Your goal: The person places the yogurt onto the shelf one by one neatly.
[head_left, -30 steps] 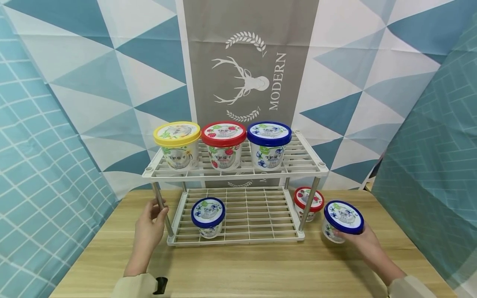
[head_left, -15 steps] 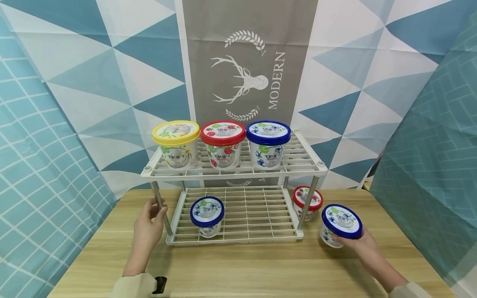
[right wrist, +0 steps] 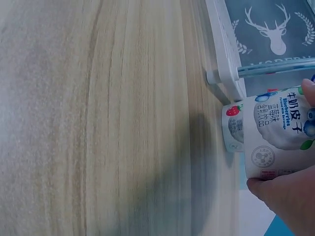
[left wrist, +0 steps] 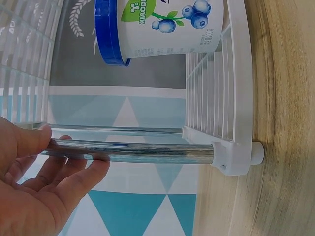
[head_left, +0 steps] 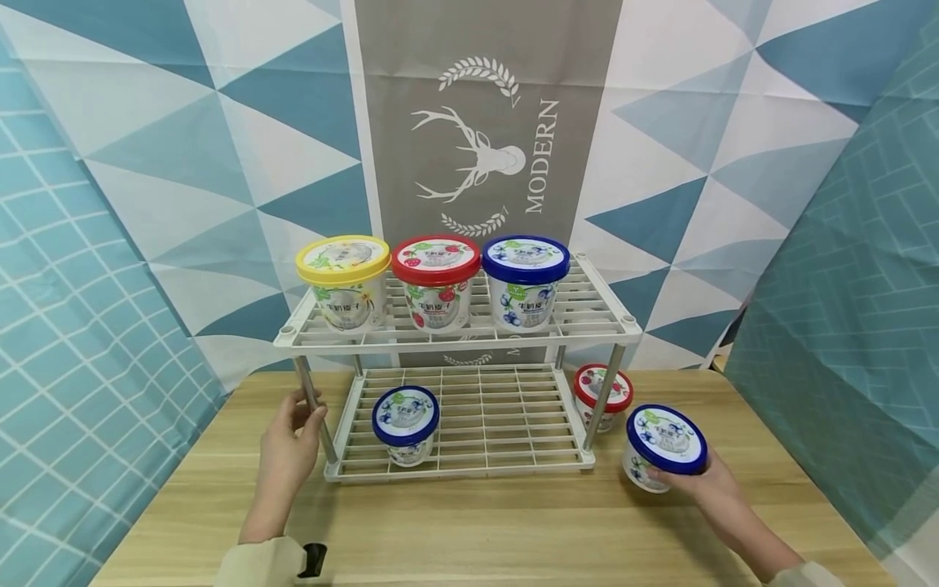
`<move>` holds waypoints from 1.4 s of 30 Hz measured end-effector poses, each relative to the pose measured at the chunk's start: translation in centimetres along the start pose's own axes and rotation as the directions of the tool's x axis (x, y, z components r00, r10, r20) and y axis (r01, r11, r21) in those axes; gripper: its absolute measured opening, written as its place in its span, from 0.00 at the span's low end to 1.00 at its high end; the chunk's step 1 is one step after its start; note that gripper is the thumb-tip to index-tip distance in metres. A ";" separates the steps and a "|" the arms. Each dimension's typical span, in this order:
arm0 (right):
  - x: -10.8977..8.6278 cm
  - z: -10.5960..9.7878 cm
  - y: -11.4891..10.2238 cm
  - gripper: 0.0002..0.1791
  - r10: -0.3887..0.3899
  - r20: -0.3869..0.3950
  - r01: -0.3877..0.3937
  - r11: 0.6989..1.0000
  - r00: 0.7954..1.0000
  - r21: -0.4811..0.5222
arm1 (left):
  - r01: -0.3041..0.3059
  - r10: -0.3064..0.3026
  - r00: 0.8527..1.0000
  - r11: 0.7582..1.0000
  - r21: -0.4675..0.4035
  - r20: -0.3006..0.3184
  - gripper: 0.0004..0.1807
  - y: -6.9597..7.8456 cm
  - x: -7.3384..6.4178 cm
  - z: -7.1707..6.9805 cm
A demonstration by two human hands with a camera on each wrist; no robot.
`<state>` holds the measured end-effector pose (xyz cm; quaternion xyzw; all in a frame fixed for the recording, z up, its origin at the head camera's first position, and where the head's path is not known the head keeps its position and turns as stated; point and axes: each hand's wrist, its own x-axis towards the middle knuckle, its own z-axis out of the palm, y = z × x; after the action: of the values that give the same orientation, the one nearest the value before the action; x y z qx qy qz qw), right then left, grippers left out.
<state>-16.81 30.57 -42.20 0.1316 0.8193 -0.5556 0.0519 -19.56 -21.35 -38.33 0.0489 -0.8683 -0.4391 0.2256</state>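
Observation:
My left hand point(head_left: 289, 444) grips the front left metal post point(left wrist: 133, 151) of a white two-tier rack point(head_left: 469, 473), thumb on one side and fingers on the other. To the right of the rack, my right hand point(head_left: 713, 487) holds a blue-lidded blueberry tub point(head_left: 666, 440) by its side. This tub appears raised a little off the table, with its lid facing up. Behind it, partly hidden by the rack's right post, stands a red-lidded strawberry tub point(head_left: 603, 393). Another blue-lidded tub point(head_left: 406, 424) stands at the left of the lower shelf.
On the top shelf a yellow-lidded tub point(head_left: 343, 281), a red-lidded tub point(head_left: 437, 281) and a blue-lidded tub point(head_left: 525, 281) stand in a row. The rack rests on a wooden table point(head_left: 499, 538). Patterned cloth point(head_left: 675, 122) hangs behind and at both sides.
My right hand has brought the blueberry tub slightly nearer to me and a little left. The left hand keeps its grip on the post.

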 end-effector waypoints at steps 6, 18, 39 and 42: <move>-0.2 0.3 -0.2 0.62 -0.018 0.001 0.018 1.000 1.000 -0.011 | 0.008 -0.008 1.000 1.000 0.000 0.009 0.16 0.0 0.1 0.0; -0.2 0.7 -0.2 0.59 -0.037 0.012 0.037 0.999 0.999 0.000 | 0.006 -0.006 1.000 1.000 -0.002 0.012 0.16 0.0 0.2 0.0; -0.7 1.5 -0.4 0.60 -0.028 0.028 0.029 0.999 0.999 -0.021 | 0.025 -0.025 1.000 1.000 -0.013 0.019 0.15 0.2 0.0 -0.1; -0.7 1.5 -0.4 0.60 -0.030 0.029 0.031 0.999 0.999 -0.022 | 0.027 -0.027 1.000 1.000 -0.010 0.017 0.15 0.2 -0.1 -0.1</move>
<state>-16.33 28.94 -42.22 0.1106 0.8266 -0.5490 0.0567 -19.42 -21.28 -38.09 0.0558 -0.8670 -0.4470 0.2127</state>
